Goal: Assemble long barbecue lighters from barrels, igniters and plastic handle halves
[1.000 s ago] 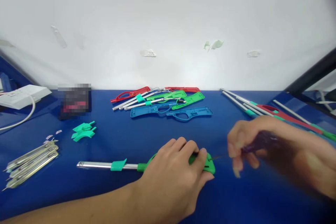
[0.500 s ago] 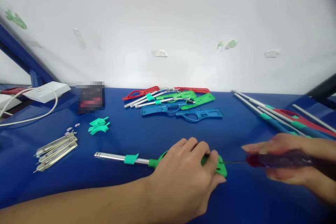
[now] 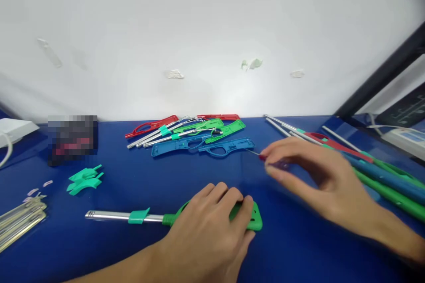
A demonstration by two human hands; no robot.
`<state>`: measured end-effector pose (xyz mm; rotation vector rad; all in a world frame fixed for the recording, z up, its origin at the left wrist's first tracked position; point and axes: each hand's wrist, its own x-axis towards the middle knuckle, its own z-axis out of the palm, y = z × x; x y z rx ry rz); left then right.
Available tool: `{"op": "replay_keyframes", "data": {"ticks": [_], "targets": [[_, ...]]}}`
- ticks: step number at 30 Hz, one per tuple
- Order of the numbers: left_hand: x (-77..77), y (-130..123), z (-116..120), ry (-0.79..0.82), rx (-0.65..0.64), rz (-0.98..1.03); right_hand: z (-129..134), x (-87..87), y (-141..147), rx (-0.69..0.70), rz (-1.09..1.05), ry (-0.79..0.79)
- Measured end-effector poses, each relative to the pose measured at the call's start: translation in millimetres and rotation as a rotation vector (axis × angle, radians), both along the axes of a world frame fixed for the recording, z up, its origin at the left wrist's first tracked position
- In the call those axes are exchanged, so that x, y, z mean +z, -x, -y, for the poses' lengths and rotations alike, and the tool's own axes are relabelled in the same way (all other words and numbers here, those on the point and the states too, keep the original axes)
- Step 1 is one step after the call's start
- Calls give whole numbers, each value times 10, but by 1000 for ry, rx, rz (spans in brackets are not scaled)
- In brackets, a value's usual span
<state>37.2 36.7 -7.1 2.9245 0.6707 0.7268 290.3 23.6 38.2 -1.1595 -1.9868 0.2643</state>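
My left hand (image 3: 212, 225) is wrapped over the handle of a green lighter (image 3: 257, 219) lying on the blue table. The lighter's metal tube (image 3: 108, 216) points left, with a teal tab (image 3: 138, 216) around it. To the right and farther back, my right hand (image 3: 308, 172) pinches a screwdriver (image 3: 281, 165) with a dark red and purple handle. Its thin shaft points left, and its tip is close to a blue casing half (image 3: 229, 146). The screwdriver does not touch the green lighter.
Red, green and blue casing halves (image 3: 224, 131) with metal tubes lie near the white wall. Several lighters (image 3: 381, 177) lie at the right. On the left are teal pieces (image 3: 85, 180), clear slim parts (image 3: 23, 221), a dark blurred package (image 3: 75, 139) and a white box (image 3: 18, 129).
The view has swung right. My right hand has lifted the screwdriver away from the green lighter's end, toward the casing halves. My left hand still holds the lighter.
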Motion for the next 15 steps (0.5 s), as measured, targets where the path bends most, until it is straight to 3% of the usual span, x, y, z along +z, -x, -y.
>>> {"op": "replay_keyframes", "data": {"ticks": [3,6,11,15], "targets": [[-17,-12,-15,-53,-40,-21,2,-76,38,163,132,104],[-48,-35,-25,-139,-48,-8,23,-100,39,242,212,196],[30,-2,42,-345,-109,44,31,-84,18,267,200,237],[190,64,99,-522,-287,-120,141,-37,56,238,97,375]]}}
